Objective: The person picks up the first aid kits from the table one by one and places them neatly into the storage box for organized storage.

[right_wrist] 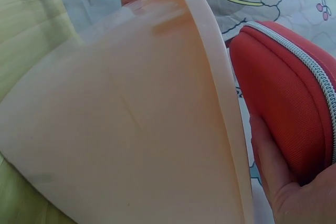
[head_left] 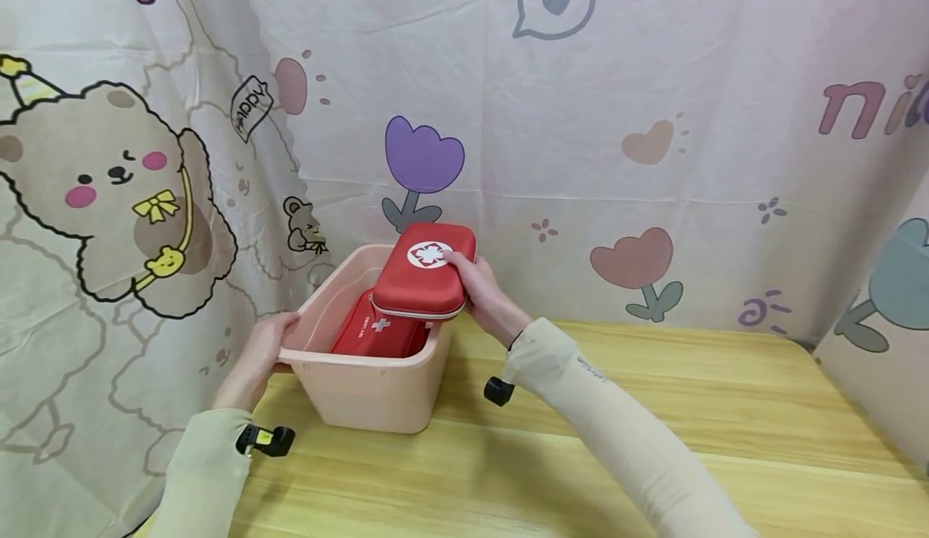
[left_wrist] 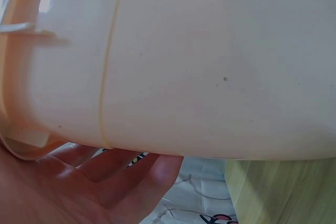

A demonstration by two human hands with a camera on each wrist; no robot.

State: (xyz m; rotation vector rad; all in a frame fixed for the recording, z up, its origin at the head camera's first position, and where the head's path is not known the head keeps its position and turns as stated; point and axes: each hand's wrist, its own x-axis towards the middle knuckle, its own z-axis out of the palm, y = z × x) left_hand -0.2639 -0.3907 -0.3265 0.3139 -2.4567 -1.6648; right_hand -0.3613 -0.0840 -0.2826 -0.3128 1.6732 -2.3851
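Note:
A red hard zip case (head_left: 410, 284) with a white cross emblem is tilted over the open top of a pink plastic bin (head_left: 363, 397). My right hand (head_left: 489, 296) grips the case by its right side, thumb on the upper face and fingers underneath. The right wrist view shows its silver zipper closed, beside the bin's rim. Inside the bin lies a red soft first aid pouch (head_left: 392, 346) with a small white cross, partly covered by the case. At the bin's left rim, my left hand (head_left: 254, 356) holds on, its fingers against the outer wall in the left wrist view.
The bin stands on a light wood table (head_left: 617, 441), toward its left side. Behind it hangs a printed cloth curtain (head_left: 537, 118), and another stretch of it closes off the left. A black wrist camera (head_left: 265, 439) sits on the left forearm.

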